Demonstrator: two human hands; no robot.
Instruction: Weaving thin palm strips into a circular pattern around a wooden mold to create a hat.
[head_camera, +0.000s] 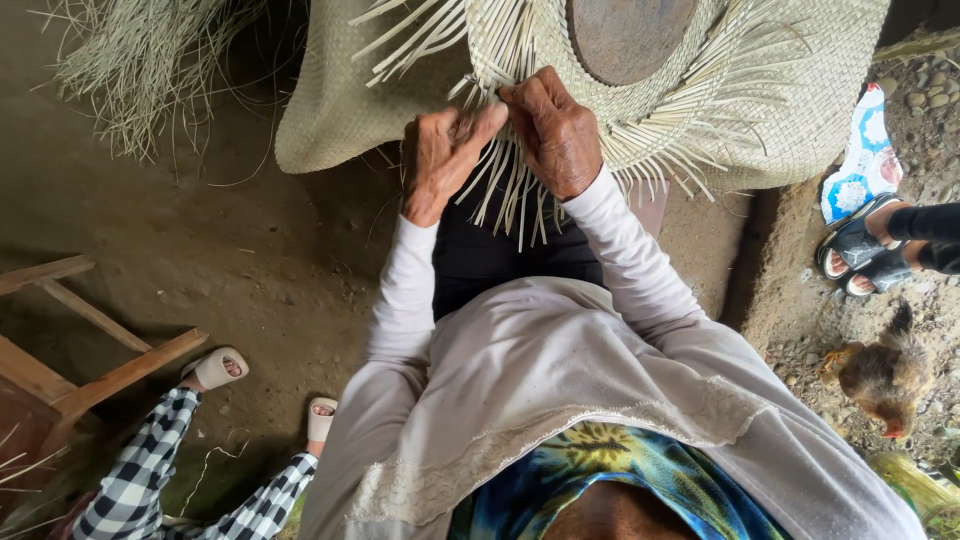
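Head view, left hand: the left hand (443, 160) sits at the near edge of the woven straw mat (700, 110), fingers curled together and pinched on loose straw strips (510, 195) that hang from the weave.
Head view, right hand: the right hand (553, 130) is just beside the left, fingertips touching it, thumb and fingers closed on the same bunch of strips at the mat's unfinished edge.
Mat: pale, finely plaited, spread across the top of the view with a fringe of free strip ends fanning toward the person; a round dark stone (625, 30) rests on it.
Sleeves: both arms wear long white sleeves (630, 255), over dark trousers.
Left of the person: another person's legs in checked black-and-white trousers (150, 470) with pale sandals (220, 367), beside a wooden frame (70, 370).
Right of the person: someone's feet in dark strapped sandals (860, 245), a blue and white bag (862, 160) near the mat, and a brown chicken (885, 375) on the gravel.
Top left: a bundle of loose dry grass (140, 55) lies on the earth floor.
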